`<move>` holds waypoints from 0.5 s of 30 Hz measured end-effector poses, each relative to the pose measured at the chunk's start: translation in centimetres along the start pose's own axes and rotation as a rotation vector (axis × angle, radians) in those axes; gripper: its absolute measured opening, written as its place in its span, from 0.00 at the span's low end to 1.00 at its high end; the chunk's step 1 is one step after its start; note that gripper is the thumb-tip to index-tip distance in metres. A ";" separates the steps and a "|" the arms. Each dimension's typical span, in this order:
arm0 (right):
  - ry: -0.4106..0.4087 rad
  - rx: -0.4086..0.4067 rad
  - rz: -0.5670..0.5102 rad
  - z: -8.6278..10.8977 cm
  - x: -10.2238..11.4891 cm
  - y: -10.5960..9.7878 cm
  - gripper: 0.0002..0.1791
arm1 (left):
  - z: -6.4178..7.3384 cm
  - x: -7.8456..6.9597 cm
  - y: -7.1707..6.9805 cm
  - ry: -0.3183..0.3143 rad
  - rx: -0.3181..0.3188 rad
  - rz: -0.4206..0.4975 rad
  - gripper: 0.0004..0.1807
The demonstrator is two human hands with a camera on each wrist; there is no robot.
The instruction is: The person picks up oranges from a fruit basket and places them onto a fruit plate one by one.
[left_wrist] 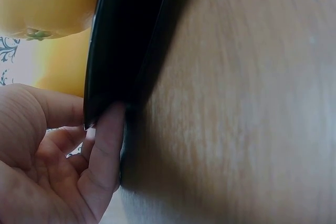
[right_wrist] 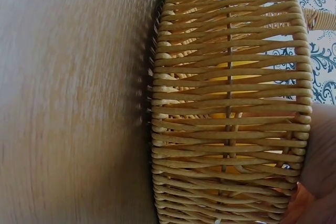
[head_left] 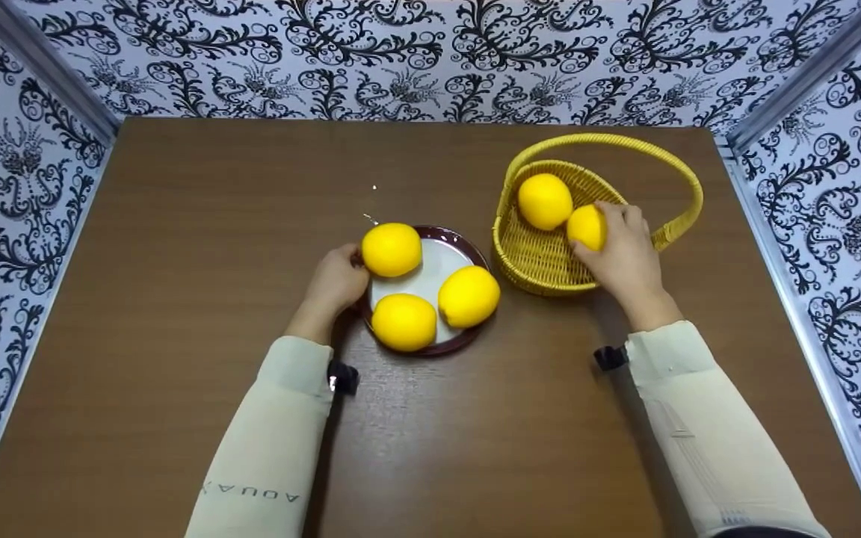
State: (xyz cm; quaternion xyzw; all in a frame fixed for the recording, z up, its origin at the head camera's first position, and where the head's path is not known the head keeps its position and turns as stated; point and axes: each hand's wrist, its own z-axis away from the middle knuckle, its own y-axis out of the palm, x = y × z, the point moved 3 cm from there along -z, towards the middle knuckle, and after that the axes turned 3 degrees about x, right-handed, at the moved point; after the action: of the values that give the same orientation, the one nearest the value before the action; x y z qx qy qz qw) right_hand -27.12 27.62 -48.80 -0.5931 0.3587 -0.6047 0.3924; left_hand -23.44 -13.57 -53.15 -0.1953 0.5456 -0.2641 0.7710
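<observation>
Basically, L hand pinches edge of brown-rimmed plate w/ 3 lemons; R hand, curled, grips held lemon in yellow wicker basket, beside another lemon.

1. Left sleeve, lower left of the frame: pale cream, dark capital letters across it.
2. Right sleeve, lower right: same cream, faint grey lines, small bluish print.
3. Left cuff, right cuff: broad bands.
4. Left block, right block: small, black, at the wrists.
5. Left fingers, right fingers: bare.
</observation>
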 end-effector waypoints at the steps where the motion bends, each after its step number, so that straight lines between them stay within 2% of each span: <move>1: 0.000 0.000 0.001 0.0 0.0 0.0 0.42 | 0.0 0.0 0.0 0.000 -0.001 0.000 0.26; 15: 0.005 0.016 -0.006 0.0 0.1 0.0 0.42 | 0.2 -0.1 -0.1 -0.010 0.009 0.003 0.26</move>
State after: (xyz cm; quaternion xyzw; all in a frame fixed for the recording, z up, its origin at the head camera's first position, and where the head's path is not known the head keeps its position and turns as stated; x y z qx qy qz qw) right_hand -27.16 27.56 -48.77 -0.5895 0.3531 -0.6100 0.3945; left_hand -23.31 -13.57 -52.93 -0.1923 0.5411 -0.2642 0.7749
